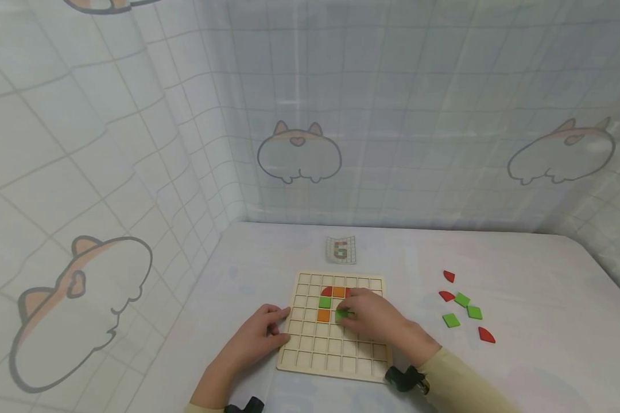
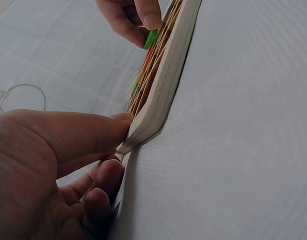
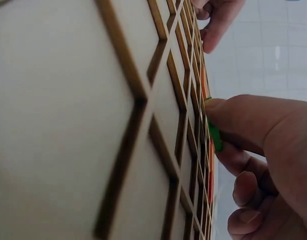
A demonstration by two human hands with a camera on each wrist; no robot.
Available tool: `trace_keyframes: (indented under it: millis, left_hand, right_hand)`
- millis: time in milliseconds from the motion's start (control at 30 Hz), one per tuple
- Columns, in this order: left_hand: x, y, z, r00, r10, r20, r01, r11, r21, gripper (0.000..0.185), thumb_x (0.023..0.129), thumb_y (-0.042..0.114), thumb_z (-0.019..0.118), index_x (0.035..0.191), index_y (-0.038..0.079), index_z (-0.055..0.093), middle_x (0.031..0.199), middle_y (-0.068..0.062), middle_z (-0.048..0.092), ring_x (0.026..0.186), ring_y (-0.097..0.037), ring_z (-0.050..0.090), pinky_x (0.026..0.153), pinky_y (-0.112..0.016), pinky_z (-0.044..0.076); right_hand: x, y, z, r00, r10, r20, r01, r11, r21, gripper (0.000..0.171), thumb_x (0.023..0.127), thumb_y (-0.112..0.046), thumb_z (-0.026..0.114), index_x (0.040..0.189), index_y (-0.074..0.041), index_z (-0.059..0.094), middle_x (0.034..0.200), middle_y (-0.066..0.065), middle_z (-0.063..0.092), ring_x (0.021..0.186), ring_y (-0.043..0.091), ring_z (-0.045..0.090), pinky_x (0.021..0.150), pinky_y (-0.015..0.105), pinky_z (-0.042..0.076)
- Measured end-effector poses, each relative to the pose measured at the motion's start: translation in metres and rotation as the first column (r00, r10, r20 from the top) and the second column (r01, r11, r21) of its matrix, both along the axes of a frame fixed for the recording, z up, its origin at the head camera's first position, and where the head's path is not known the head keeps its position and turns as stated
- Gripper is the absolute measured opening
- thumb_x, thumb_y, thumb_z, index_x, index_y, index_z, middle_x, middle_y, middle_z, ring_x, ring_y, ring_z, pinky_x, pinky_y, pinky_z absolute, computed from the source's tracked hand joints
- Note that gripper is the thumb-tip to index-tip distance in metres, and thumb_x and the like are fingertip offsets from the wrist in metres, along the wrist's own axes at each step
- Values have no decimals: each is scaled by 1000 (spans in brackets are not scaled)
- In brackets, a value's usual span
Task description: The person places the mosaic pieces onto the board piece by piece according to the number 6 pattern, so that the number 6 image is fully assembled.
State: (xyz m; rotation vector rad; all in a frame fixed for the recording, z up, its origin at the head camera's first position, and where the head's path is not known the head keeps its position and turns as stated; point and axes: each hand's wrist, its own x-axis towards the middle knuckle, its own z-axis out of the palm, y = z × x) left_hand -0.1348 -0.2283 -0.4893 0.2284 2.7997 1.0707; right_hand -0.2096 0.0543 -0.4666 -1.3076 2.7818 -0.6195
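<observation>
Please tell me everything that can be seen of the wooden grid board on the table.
The wooden grid board is a pale, flat square of what looks like light wood, cut into rows of small square cells with darker edges. It lies flat on the table. Near its top sit orange, green and red tiles. The left hand rests against its left edge; the right hand pinches a green tile at a cell.

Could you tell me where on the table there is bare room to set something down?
Bare patches: between the wooden grid board and the loose tiles, and behind the pattern card toward the curtain. Crowded: the board's middle, where the right hand pinches a green tile.
</observation>
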Motion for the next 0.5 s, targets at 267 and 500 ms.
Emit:
trace_keyframes:
  millis: [267,500]
  left_hand:
    - [1,0,1,1000,0,-10,0,1000,8,60,77,35,69,130,16,50,103,4,44,77,-10,47,63,-23,39]
    - [0,0,0,1000,13,-2,-13,1000,9,59,77,35,70,130,17,50,103,5,44,77,-9,47,63,-23,39]
  right_hand:
    - [-1,-9,-4,1000,-3,23,3,1000,14,22,80,-32,67,97,-18,70,90,-10,58,82,3,50,71,23,43]
    - [-1,-12,-4,997,-24,72,24,1000,0,23,79,-33,69,96,-18,71,87,-11,56,78,2,49,69,22,43]
